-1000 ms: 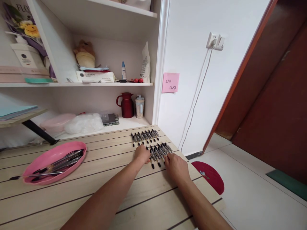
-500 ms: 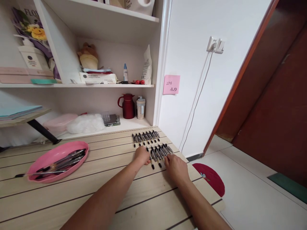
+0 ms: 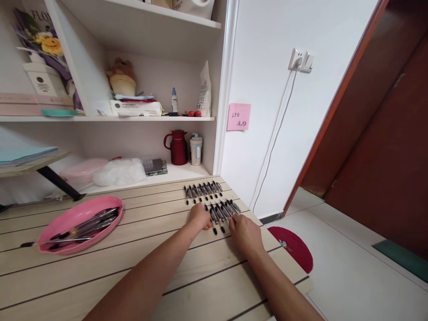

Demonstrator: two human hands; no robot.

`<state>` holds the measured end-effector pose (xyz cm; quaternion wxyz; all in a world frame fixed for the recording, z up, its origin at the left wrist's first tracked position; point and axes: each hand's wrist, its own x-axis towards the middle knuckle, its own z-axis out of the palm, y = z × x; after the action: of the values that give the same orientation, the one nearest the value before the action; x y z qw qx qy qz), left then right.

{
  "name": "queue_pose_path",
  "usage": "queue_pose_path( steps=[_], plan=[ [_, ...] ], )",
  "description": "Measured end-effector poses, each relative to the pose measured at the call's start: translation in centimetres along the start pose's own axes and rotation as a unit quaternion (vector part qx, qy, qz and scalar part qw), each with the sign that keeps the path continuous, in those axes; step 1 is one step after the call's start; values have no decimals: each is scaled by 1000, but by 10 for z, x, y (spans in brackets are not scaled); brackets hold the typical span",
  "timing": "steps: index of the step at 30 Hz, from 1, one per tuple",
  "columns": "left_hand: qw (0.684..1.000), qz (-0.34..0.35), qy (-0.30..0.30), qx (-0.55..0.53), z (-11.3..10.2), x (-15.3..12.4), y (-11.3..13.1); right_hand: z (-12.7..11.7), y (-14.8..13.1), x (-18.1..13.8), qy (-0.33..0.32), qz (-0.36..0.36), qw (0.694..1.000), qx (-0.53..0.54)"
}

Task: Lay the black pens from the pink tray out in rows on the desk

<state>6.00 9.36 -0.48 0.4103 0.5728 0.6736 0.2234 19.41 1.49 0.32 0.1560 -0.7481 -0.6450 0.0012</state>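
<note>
Two rows of clear pens with black caps lie side by side on the wooden table, a far row (image 3: pixel 203 191) and a near row (image 3: pixel 219 215). My left hand (image 3: pixel 199 217) is closed at the left end of the near row, its fingers curled against the outermost pen. At the right end of that row, my right hand (image 3: pixel 245 230) is curled with its fingertips on the lower ends of the pens; what lies under its fingers is hidden. More pens (image 3: pixel 96 223) rest loosely in a pink oval bowl (image 3: pixel 65 221) on the left, one sticking out past the rim.
White shelves behind hold a red jug (image 3: pixel 179 148), a speckled cup (image 3: pixel 196 150) and a plastic bag (image 3: pixel 119 172). A pink note (image 3: pixel 238 117) is stuck on the wall. A cable (image 3: pixel 277 138) hangs from a socket. The table's right edge borders the floor with a red mat (image 3: pixel 294 247).
My left hand has shifted slightly right, and the leftmost pens of the near row sit closer together. My right hand stays almost in place.
</note>
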Motion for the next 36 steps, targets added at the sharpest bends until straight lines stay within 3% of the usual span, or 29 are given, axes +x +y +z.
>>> queue_pose_path(
  steps=[23,32,36],
  plan=[
    [1000,4,11,-12,-12,-11,-7,1,-1,-2,7,-6,1000,-1],
    [999,42,4,17,-30,-25,-20,3,-1,-3,24,-17,1000,4],
    [994,89,-3,56,-51,-42,-32,4,-1,-3,31,-21,999,3]
  ],
)
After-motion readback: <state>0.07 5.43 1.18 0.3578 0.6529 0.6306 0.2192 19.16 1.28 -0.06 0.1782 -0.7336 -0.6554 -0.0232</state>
